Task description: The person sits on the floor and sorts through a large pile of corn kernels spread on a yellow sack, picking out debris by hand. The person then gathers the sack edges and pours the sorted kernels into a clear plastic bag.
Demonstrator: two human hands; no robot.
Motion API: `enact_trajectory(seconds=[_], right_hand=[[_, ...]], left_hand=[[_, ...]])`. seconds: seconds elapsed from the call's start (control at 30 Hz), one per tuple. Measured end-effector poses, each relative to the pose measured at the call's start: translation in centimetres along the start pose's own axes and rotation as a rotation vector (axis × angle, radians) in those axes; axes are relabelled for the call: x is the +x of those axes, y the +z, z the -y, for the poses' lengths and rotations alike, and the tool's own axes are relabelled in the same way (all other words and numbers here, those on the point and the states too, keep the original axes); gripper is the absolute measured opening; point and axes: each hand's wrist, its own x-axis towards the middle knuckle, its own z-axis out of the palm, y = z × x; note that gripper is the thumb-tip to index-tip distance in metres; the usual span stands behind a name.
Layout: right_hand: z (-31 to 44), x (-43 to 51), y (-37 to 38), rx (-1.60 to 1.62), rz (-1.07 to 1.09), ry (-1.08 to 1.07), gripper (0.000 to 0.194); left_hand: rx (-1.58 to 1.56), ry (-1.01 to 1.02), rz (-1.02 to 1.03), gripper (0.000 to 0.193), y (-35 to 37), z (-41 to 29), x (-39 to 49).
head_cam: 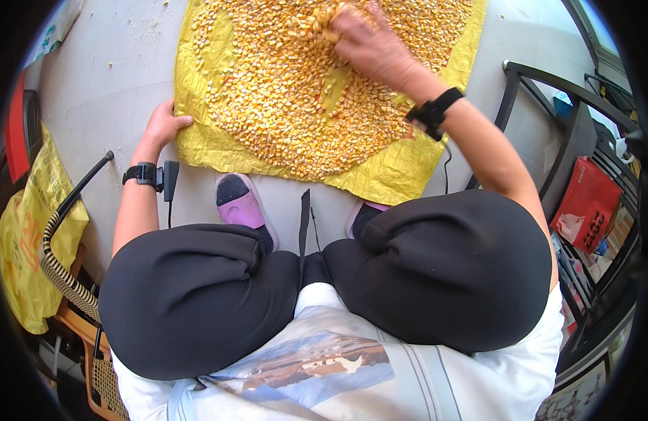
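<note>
A layer of yellow corn kernels lies spread over a yellow woven plastic sack on the floor in front of me. My left hand holds the sack's left edge, its thumb on top. Among the kernels at the far side is my right hand, blurred, its fingertips over the pile. Some kernels beside those fingers are blurred too; whether any are held cannot be made out. A streak of bare sack shows through the corn just below this hand.
Purple slippers on my feet stand at the sack's near edge. At left are a chair with a woven armrest and another yellow sack. A black metal rack with a red bag stands at right. Stray kernels dot the pale floor.
</note>
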Motion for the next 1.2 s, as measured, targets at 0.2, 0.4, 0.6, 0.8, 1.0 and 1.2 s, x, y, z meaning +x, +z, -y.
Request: enact_trajectory(seconds=[0.2, 0.4, 0.6, 0.8, 1.0, 1.2], right_hand=[[-2.6, 1.6, -5.7, -0.008, -0.244, 0.287, 0.023], [9.0, 3.4, -2.4, 0.286, -0.214, -0.071, 0.028], [17.3, 5.2, -0.2, 0.354, -0.055, -0.356, 0.025], [13.0, 7.0, 2.0, 0.214, 0.038, -0.242, 0.019], [1.7, 7.0, -1.6, -0.013, -0.025, 0.081, 0.02], [0.7, 4.1, -4.6, 0.062, -0.249, 0.224, 0.026]], left_hand=[[-0.058, 0.0, 0.007, 0.052, -0.1, -0.1, -0.5], [-0.002, 0.019, 0.015, 0.052, -0.3, 0.0, -0.2], [-0.032, 0.005, 0.021, 0.052, 0.4, -0.8, -0.3], [-0.045, 0.034, 0.014, 0.05, 0.2, -0.4, -0.4], [-0.055, 0.047, 0.057, 0.049, -0.4, 1.8, 0.8], [0.034, 0.035, 0.003, 0.045, -0.3, 1.5, 0.2]])
